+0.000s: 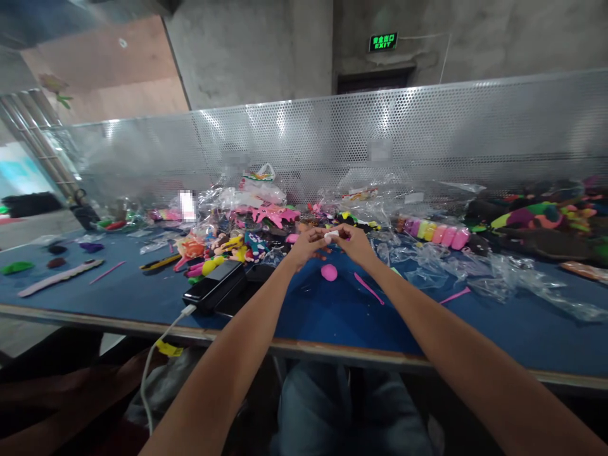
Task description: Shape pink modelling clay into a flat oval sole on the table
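Pink tool [369, 288] and ball [329, 272] near, white piece [332, 235] beyond
Both lie on the worktop [332, 326]; beyond, the right hand [355, 244] pinches the white piece, left hand [304, 248] curled at it, grip unclear; light, even pressure should suit.

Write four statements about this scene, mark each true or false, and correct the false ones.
1. A small white lump is between the left hand and the right hand. True.
2. The round pink ball lies on the flat blue tabletop. True.
3. The thin pink stick nearest the ball is in the left hand. False: that stick lies on the tabletop.
4. The green rectangular exit sign hangs below the grey perforated metal panel. False: the sign is above the panel.
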A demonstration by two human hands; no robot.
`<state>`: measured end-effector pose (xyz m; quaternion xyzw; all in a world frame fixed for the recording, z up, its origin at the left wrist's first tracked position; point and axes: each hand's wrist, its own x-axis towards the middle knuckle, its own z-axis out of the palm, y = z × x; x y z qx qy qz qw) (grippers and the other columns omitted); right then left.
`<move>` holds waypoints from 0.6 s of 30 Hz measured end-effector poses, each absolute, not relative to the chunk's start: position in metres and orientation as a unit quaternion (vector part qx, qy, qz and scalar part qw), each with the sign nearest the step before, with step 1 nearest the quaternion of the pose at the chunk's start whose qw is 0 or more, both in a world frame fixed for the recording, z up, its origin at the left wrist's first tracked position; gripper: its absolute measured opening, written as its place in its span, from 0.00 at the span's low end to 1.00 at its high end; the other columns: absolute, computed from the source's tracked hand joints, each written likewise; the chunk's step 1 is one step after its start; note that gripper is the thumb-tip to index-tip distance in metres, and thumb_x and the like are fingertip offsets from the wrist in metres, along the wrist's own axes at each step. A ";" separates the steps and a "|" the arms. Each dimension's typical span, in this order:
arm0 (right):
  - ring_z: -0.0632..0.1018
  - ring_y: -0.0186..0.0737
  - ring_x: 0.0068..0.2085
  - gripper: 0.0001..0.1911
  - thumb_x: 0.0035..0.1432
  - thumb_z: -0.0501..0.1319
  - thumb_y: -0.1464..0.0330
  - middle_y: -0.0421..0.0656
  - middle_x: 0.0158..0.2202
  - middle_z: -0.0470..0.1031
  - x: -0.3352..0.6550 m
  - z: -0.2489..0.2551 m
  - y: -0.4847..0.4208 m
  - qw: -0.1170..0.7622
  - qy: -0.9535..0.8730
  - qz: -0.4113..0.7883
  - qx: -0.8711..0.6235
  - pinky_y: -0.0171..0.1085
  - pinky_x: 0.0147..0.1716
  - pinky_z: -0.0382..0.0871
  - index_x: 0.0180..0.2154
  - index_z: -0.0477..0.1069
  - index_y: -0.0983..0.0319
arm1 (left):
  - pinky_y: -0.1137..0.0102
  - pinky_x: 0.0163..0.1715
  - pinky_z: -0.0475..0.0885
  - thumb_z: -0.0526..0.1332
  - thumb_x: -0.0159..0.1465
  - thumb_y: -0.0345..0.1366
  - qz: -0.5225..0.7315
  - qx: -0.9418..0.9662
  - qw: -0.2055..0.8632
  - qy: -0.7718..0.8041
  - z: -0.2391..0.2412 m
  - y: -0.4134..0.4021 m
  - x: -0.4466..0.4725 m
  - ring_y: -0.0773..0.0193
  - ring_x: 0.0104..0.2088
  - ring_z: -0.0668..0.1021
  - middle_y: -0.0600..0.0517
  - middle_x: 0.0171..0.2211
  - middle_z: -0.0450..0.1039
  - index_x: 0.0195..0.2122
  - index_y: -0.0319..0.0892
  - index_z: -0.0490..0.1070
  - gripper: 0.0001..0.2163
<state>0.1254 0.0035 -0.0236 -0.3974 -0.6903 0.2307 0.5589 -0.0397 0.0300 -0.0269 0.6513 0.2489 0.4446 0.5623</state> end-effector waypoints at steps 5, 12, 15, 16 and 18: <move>0.68 0.33 0.20 0.21 0.48 0.64 0.53 0.40 0.22 0.72 0.125 -0.024 0.007 0.579 -0.652 0.279 -0.402 0.33 0.18 0.64 0.34 0.78 0.64 | 0.76 0.21 0.70 0.72 0.49 0.46 0.464 0.670 0.506 0.284 -0.027 0.034 -0.039 0.72 0.22 0.73 0.55 0.26 0.71 0.37 0.37 0.71 0.21; 0.64 0.29 0.19 0.22 0.49 0.64 0.54 0.38 0.21 0.69 0.131 -0.024 0.012 0.656 -0.573 0.230 -0.434 0.32 0.18 0.59 0.38 0.79 0.65 | 0.76 0.18 0.68 0.68 0.55 0.45 0.536 0.596 0.493 0.339 -0.028 0.040 -0.040 0.73 0.19 0.73 0.53 0.29 0.73 0.38 0.38 0.72 0.17; 0.63 0.28 0.20 0.27 0.46 0.67 0.55 0.36 0.23 0.67 0.126 -0.023 0.008 0.613 -0.606 0.323 -0.391 0.31 0.18 0.60 0.45 0.77 0.64 | 0.76 0.18 0.69 0.68 0.54 0.44 0.547 0.584 0.489 0.346 -0.027 0.039 -0.040 0.73 0.19 0.73 0.54 0.29 0.73 0.36 0.38 0.72 0.15; 0.63 0.28 0.21 0.28 0.45 0.68 0.56 0.36 0.24 0.67 0.123 -0.023 0.007 0.600 -0.620 0.337 -0.377 0.31 0.19 0.61 0.47 0.76 0.63 | 0.75 0.18 0.69 0.69 0.54 0.44 0.545 0.584 0.492 0.345 -0.027 0.038 -0.040 0.72 0.19 0.73 0.54 0.28 0.74 0.36 0.38 0.72 0.15; 0.65 0.29 0.23 0.31 0.42 0.69 0.56 0.36 0.27 0.67 0.119 -0.022 0.006 0.588 -0.639 0.326 -0.373 0.30 0.20 0.63 0.48 0.74 0.62 | 0.74 0.19 0.70 0.69 0.54 0.45 0.534 0.590 0.501 0.341 -0.026 0.036 -0.039 0.70 0.19 0.74 0.53 0.26 0.73 0.36 0.38 0.73 0.16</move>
